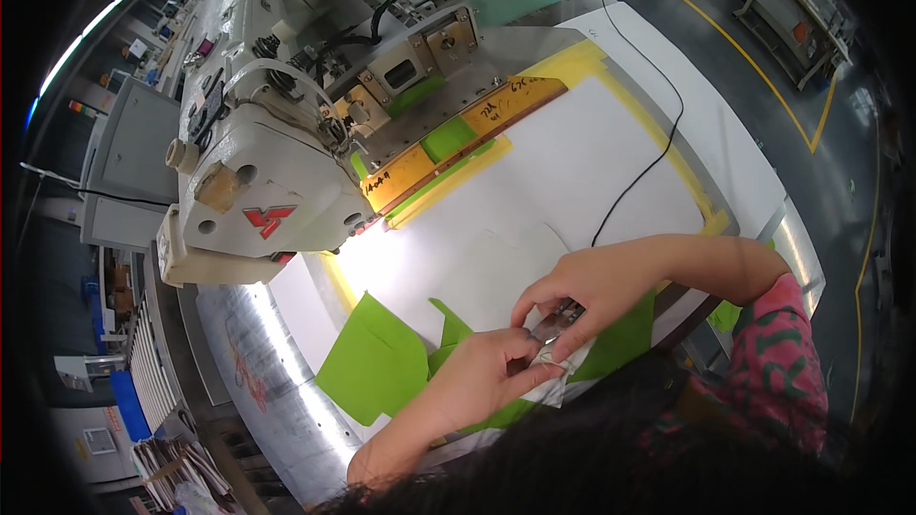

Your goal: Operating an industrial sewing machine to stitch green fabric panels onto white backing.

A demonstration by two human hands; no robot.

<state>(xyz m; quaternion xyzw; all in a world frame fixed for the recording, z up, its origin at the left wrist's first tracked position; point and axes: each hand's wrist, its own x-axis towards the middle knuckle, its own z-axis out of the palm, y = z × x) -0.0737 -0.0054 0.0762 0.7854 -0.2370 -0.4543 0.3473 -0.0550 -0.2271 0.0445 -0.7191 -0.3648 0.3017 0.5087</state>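
My right hand (601, 286) reaches in from the right with its fingers closed round a small metal tool (551, 327), silvery with a dark part; its exact kind is hard to make out. Beside it, my left hand (487, 372) pinches a crumpled white piece of material (565, 369) between thumb and fingers. The tool's end lies close to this white piece, between the two hands. Under and around my hands are bright green fabric pieces, one flat panel (377, 362) to the left and another piece (618, 341) to the right. My fingers partly hide the tool and the white piece.
A large white sewing machine (277, 162) stands at the left, its lamp lighting the white work surface (611, 162). A yellow template clamp (448, 148) holds green fabric under it. A black cable (658, 157) crosses the surface. Yellow tape (658, 133) edges it.
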